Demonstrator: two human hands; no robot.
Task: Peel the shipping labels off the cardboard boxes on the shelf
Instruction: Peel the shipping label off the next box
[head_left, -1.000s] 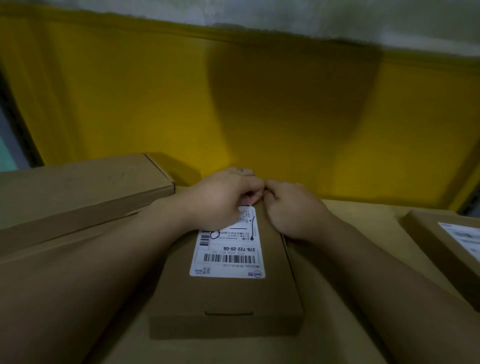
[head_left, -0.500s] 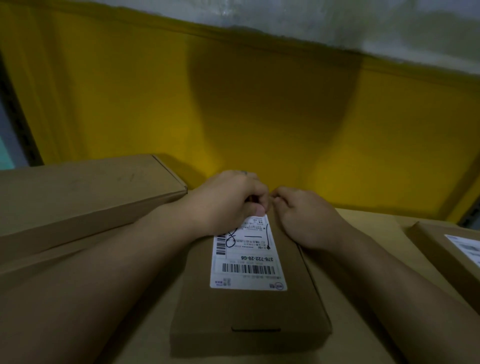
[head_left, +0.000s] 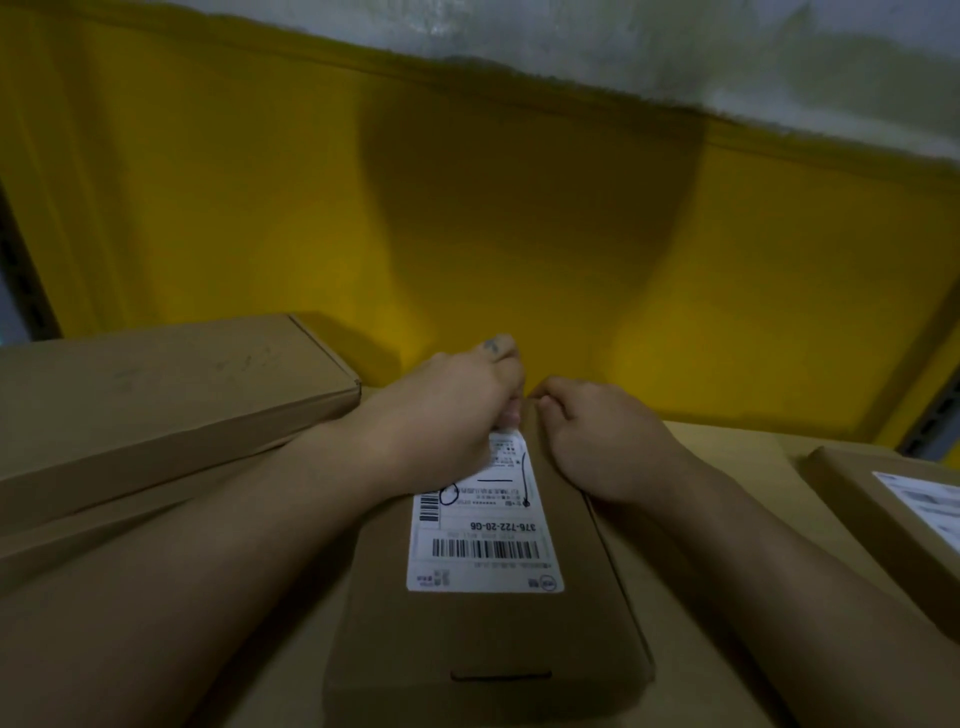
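A person's left grip (head_left: 457, 410) curls tight at the far edge of a white shipping label (head_left: 483, 535), apparently pinching its corner. The right grip (head_left: 597, 441), fingers bent, clasps the far end of the cardboard box (head_left: 488, 639) to steady it. The box lies flat on the shelf between a long box (head_left: 156, 384) and another labelled box (head_left: 883, 509). The peel looks barely begun, and the next move calls for a slow, low pull toward the body. The label, barcoded and pen-marked, lies mostly flat and stuck.
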